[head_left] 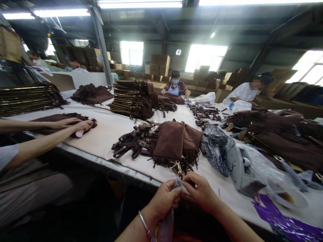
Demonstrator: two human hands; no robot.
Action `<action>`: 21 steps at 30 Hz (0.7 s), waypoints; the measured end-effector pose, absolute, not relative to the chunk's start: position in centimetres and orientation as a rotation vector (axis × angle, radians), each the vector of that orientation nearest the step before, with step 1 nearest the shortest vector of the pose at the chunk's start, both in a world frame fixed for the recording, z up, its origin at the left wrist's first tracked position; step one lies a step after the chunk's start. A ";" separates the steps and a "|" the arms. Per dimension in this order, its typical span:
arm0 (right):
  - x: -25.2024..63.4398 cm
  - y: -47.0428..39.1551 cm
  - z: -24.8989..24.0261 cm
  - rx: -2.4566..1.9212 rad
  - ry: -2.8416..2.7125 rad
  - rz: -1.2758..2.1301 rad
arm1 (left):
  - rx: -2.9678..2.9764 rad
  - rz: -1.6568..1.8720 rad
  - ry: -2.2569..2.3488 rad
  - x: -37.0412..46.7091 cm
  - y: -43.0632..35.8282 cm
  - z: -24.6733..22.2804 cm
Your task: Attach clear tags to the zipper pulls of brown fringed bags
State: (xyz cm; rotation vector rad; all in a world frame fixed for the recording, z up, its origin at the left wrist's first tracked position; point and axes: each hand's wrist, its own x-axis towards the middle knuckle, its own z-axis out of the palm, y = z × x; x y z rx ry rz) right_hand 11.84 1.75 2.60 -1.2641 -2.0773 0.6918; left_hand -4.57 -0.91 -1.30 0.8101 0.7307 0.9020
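My left hand (165,198), with a silver bangle at its wrist, is closed on a greyish translucent strip (168,223) at the table's front edge. The fingers of my right hand (198,190) are pinched at the upper end of that strip, touching my left fingertips. Just beyond both hands is a gold clasp (178,166), joined to a dark brown fringed bag (168,141) lying flat on the table. A bundle of brown straps (132,143) lies left of the bag.
A tape dispenser (243,168) and patterned cloth (217,148) stand right, near purple plastic (285,215). Stacked bags (130,97) rise behind. At left, another person's hands (80,126) press on a brown bag. More people sit across the table.
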 end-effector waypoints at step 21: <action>10.9 2.7 2.3 -1.571 -1.748 1.132 | 1.486 1.066 1.057 -3.8 -1.6 -0.2</action>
